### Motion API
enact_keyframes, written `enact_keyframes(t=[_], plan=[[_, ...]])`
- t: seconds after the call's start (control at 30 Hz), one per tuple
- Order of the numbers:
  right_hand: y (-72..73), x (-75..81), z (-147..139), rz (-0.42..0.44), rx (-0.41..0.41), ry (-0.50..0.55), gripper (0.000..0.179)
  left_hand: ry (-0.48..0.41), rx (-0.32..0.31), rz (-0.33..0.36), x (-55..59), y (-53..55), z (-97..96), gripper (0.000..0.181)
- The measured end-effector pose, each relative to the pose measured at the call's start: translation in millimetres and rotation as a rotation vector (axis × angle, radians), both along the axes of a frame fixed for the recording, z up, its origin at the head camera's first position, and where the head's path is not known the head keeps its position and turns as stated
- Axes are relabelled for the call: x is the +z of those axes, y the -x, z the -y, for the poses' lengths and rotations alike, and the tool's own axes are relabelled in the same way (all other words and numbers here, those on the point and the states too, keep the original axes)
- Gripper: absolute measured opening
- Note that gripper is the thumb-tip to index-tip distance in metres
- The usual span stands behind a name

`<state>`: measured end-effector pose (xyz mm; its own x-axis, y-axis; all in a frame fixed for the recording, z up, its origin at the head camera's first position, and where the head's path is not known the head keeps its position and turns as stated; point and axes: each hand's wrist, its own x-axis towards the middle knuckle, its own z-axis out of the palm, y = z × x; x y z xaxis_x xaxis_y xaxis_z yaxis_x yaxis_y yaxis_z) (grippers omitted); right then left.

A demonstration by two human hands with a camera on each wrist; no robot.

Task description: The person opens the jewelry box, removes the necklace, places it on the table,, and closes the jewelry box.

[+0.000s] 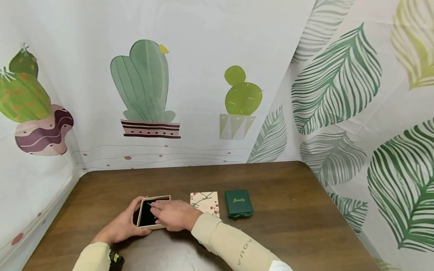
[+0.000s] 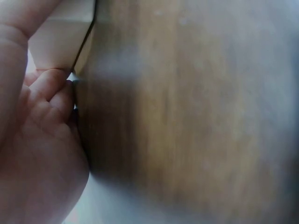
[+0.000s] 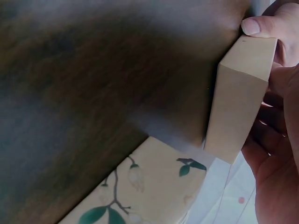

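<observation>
A shallow cream box with a black inside sits on the left part of the table. My left hand grips it, thumb on the near side and fingers at the far left. My right hand reaches over the box from the right, its fingertips down at the black inside. Tiny silvery bits show beside those fingertips, too small to tell what they are. Whether the right fingers pinch anything is hidden. In the right wrist view the box's outer wall stands beside the right palm.
A cream floral-printed lid or box lies right of the open box, partly behind the right forearm. Farther right is a dark green jewelry box with gold lettering. The brown wooden table ends at a printed curtain.
</observation>
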<state>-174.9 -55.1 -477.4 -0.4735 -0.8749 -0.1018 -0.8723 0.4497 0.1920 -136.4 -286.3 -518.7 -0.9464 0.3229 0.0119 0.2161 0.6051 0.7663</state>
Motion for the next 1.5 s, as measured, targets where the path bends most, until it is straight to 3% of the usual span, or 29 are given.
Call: enact_keyframes(t=[0.2,0.57,0.83,1.0,1.5], plan=[[1.7,0.7,4,-0.018,-0.018,-0.018,0.046,-0.001,-0.007,0.014,-0.8,1.6,1.2,0.107],[2.7,-3.4,15,-0.083,-0.015,0.002,0.026,-0.004,-0.005,0.056,3.3,-1.4,1.3,0.109],[9.4,1.4,21,-0.052,-0.062,0.050,0.005,-0.048,-0.005,0.059,5.4,-1.3,1.4,0.107],[14.8,2.2,23,-0.051,-0.072,0.073,0.006,-0.077,-0.013,0.086,5.4,0.0,2.5,0.108],[19.3,-3.1,27,-0.127,-0.066,0.067,0.013,-0.041,0.000,0.095,3.7,2.4,1.5,0.111]])
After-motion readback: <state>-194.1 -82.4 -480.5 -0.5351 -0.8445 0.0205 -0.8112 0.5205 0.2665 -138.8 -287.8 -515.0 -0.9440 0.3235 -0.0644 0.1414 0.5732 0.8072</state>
